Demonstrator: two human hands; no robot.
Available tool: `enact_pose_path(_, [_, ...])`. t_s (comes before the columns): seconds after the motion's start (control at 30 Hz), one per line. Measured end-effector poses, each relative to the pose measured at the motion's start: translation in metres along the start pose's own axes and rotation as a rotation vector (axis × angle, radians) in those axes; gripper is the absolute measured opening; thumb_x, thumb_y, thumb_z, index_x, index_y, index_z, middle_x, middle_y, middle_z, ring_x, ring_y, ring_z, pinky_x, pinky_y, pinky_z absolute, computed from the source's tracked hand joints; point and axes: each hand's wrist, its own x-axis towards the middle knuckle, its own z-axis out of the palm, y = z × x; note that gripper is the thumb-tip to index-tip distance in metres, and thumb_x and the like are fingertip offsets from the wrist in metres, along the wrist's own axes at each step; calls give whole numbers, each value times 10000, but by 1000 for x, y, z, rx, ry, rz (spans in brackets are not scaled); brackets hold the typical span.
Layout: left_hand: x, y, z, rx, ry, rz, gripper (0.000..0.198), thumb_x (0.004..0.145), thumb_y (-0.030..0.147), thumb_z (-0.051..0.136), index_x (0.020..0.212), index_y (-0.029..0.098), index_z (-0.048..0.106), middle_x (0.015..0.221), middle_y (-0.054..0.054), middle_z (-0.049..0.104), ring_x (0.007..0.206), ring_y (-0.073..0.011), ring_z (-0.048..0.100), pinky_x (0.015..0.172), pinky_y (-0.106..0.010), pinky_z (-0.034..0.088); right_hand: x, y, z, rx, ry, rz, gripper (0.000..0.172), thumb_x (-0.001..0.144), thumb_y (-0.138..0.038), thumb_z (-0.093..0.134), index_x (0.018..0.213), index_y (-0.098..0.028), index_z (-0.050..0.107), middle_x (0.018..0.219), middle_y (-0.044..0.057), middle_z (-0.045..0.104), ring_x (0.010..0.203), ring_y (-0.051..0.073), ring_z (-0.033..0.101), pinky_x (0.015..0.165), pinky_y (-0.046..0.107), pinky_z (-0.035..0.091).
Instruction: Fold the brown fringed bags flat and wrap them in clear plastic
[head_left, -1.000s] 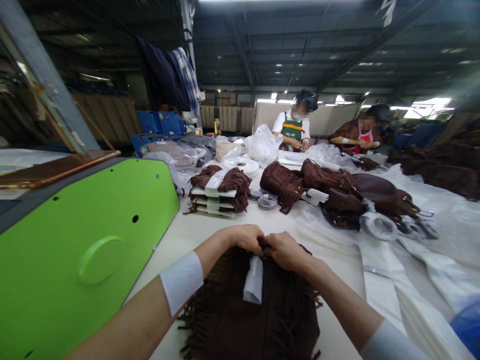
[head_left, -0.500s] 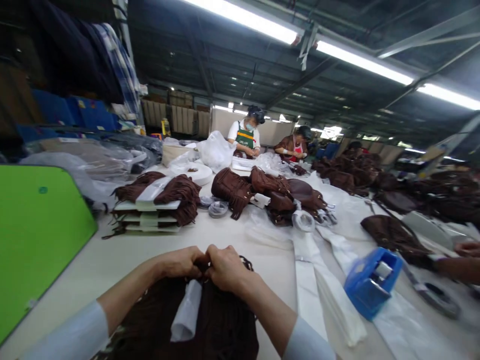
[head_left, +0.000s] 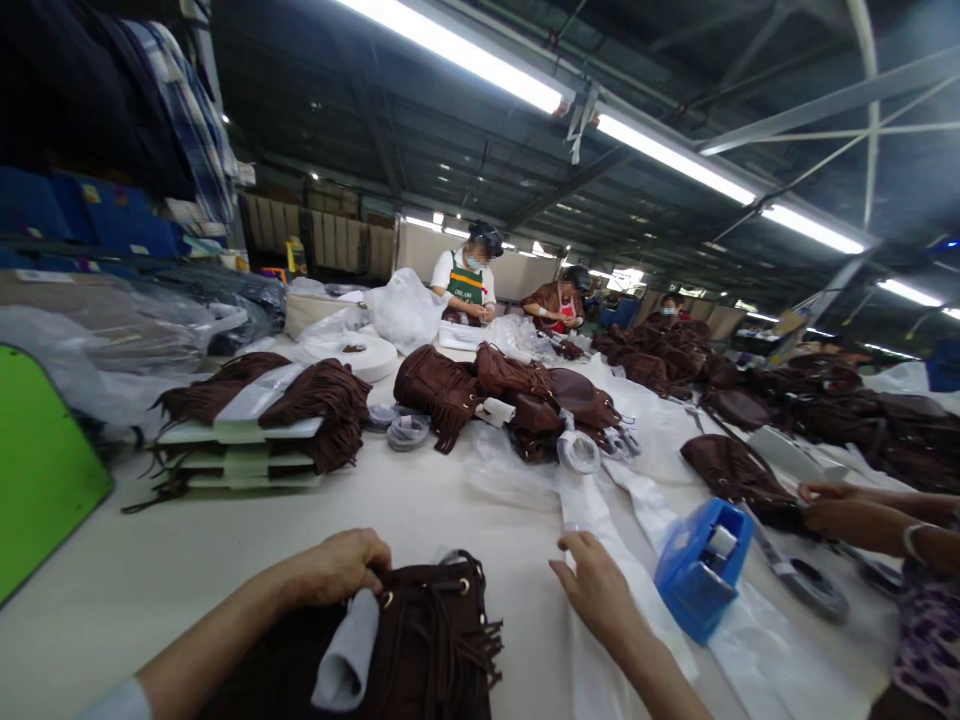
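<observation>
My left hand (head_left: 337,568) grips the top edge of a dark brown fringed bag (head_left: 427,640) at the bottom centre. Gold eyelets, a cord and tassels show along the bag's top, and a rolled white wrap (head_left: 349,655) lies over its front. My right hand (head_left: 596,580) is off the bag, fingers apart and holding nothing, above long white strips (head_left: 589,505) on the table. A blue tape dispenser (head_left: 701,570) stands just right of that hand.
Stacked fringed pieces (head_left: 255,400) sit at left behind a green panel (head_left: 45,480). Brown bags (head_left: 435,385) and clear rolls (head_left: 409,430) lie mid-table. At right a person's hands (head_left: 832,505) touch another brown bag (head_left: 739,475). Two people work across the table.
My right hand has let go of the bag's top and moved right, its fingers now apart. My left hand stays on the bag. The view has turned to the right.
</observation>
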Motion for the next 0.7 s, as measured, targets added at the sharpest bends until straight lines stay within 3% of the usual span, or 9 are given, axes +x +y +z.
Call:
enact_pose_path(0.07, [2,0,1,26,-13,-8,342,508,298,504,751,173,710,709,-13,664,715,-194,544,574,-226,412,-12,29,3,-123,-37,67,88,774,-203,533,838,-174,586,953,103,603,933,239,557,800,323,412])
enact_pose_path(0.17, [6,-2,3,49,-14,-12,340,510,292,492,750,187,709,710,-6,665,721,-195,547,577,-228,409,-20,46,9,-216,-116,111,128,836,-251,485,836,-174,587,921,79,607,924,200,567,794,271,406])
enact_pose_path(0.3, [7,-6,5,53,33,9,341,503,290,489,743,185,707,725,-9,666,755,-201,554,634,-240,415,-14,47,11,-255,-131,108,218,876,-262,428,741,-193,585,835,47,620,826,167,595,720,246,397])
enact_pose_path(0.47, [5,-11,9,-9,29,-2,335,508,296,484,728,171,702,682,-11,645,707,-191,555,593,-235,403,-5,51,9,-311,-129,83,241,874,-207,423,696,-197,586,766,42,644,750,171,614,633,250,375])
enact_pose_path(0.7, [1,-11,11,-36,38,3,311,519,300,478,705,180,696,650,0,640,690,-188,546,559,-224,403,-12,46,-2,-361,-12,-5,275,913,-278,373,758,-183,579,827,88,621,836,225,570,723,309,380])
